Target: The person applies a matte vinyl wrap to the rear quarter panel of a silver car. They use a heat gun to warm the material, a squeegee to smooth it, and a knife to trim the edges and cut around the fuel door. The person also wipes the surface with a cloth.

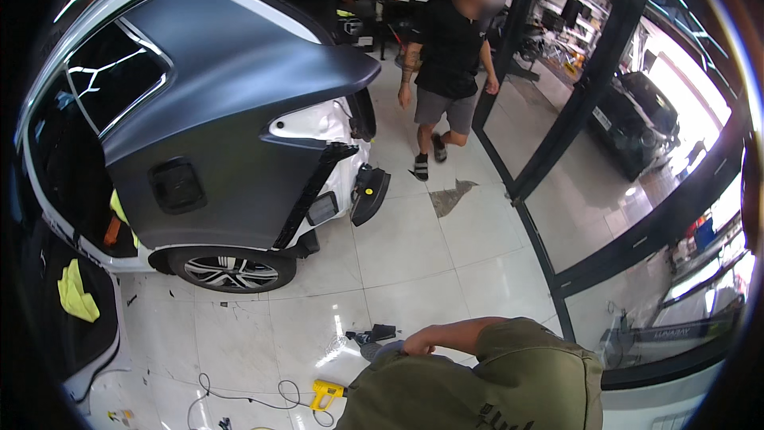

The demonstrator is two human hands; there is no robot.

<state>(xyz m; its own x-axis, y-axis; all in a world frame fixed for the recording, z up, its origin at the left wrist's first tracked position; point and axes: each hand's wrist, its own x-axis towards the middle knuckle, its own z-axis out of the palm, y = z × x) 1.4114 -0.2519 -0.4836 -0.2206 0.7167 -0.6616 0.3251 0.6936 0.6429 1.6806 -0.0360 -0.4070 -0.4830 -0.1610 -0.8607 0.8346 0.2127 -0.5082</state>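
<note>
At the lower edge my right hand [419, 341], below the olive sleeve, is curled in against grey cloth at my hip. Its fingertips are hidden, so whatever they may hold cannot be seen. My left hand is not in view. A yellow heat gun [327, 392] lies on the floor to the left of my body, its cord looping leftward. Ahead on the left stands a white car; dark matte film [231, 99] covers its rear side panel. The tail-lamp opening [306, 124] is bare, above the rear wheel [235, 271].
A co-worker [451, 52] in a black shirt and grey shorts walks beyond the car's rear. Dark-framed glass panels [589, 103] run along the right. A yellow cloth [77, 293] lies on the open car door. The tiled floor has a broken patch [450, 199].
</note>
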